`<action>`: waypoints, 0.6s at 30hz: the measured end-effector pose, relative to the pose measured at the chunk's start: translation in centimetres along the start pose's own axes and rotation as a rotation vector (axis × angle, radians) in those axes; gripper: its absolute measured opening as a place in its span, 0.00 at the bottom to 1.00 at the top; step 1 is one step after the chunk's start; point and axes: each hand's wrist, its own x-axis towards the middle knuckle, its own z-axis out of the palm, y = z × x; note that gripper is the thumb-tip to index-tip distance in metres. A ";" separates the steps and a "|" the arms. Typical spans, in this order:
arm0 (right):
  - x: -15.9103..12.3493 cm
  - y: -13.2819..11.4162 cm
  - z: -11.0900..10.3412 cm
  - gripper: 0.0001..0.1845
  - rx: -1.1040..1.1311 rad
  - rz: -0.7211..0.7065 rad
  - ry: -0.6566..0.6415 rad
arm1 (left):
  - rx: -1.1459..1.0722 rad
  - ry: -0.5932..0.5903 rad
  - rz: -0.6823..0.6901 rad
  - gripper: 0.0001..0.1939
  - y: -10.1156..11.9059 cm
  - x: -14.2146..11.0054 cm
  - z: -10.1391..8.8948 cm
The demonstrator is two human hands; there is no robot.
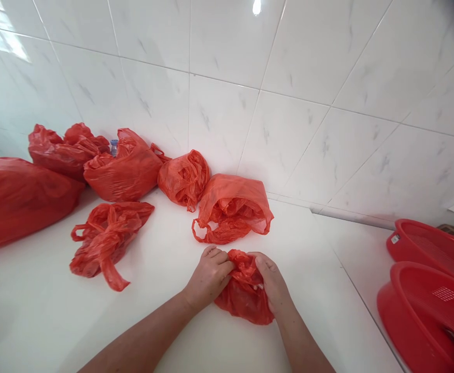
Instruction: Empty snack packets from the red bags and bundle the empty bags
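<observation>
Between my hands a small red plastic bag (244, 303) rests on the white table, its top bunched up. Some pale contents show faintly through the film, too unclear to name. My left hand (211, 274) is closed on the gathered film at the bag's left side. On the other side my right hand (270, 280) grips the bag, thumb on top and fingers behind it. Just beyond my hands lies another red plastic bag (237, 194) on its side, its mouth facing me and a handle loop spread out on the left.
Left of my hands sits a knotted red bag (108, 241). Several filled red bags (124, 173) line the tiled wall (227, 119), with a blue-capped bottle (114, 147) among them. Red plastic baskets (406, 311) stand at the right, past a seam in the white table (165, 331).
</observation>
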 end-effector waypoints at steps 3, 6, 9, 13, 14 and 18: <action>0.0 -0.2 0.2 0.17 -0.035 -0.001 -0.016 | -0.033 -0.007 -0.041 0.12 0.0 -0.1 0.2; -0.2 -0.7 0.4 0.18 -0.061 -0.010 -0.023 | -0.115 0.021 -0.118 0.15 -0.1 -0.3 0.4; -0.2 -0.9 0.2 0.21 -0.058 -0.014 -0.020 | -0.157 0.106 -0.126 0.16 0.0 -0.3 0.0; 0.0 -0.6 -0.2 0.20 -0.051 -0.038 -0.034 | -0.165 0.177 -0.004 0.13 0.7 -0.4 -0.8; 0.0 -0.5 -0.2 0.20 -0.055 -0.041 -0.039 | -0.181 0.154 0.020 0.13 0.9 -0.4 -0.9; -0.1 -0.4 -0.3 0.23 -0.054 -0.049 -0.074 | -0.382 0.004 -0.058 0.13 1.5 -0.4 -0.5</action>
